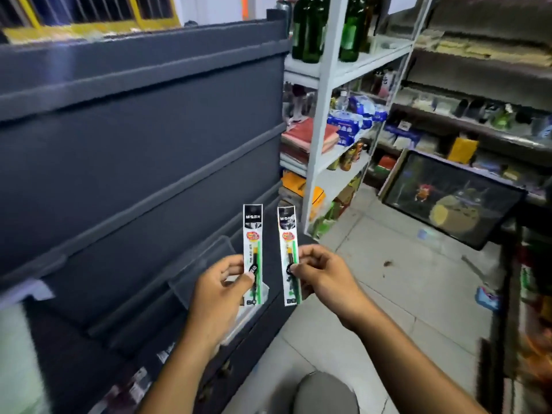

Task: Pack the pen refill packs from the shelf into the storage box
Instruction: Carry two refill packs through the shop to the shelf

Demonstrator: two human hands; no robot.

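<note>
Two narrow pen refill packs stand upright side by side in front of me, each white with a black top and a green refill inside. My left hand (222,286) pinches the lower half of the left pack (253,234). My right hand (321,271) pinches the lower half of the right pack (287,231). Just behind and below the hands a clear plastic storage box (203,265) sits on a low ledge of the dark grey shelf unit (134,150). The inside of the box is mostly hidden by my left hand.
A white metal rack (324,115) with green bottles, books and packets stands right of the grey shelf. A framed cartoon picture (454,198) leans against more shelving on the right. Pale floor tiles (388,294) lie between. My knee (325,395) shows at the bottom.
</note>
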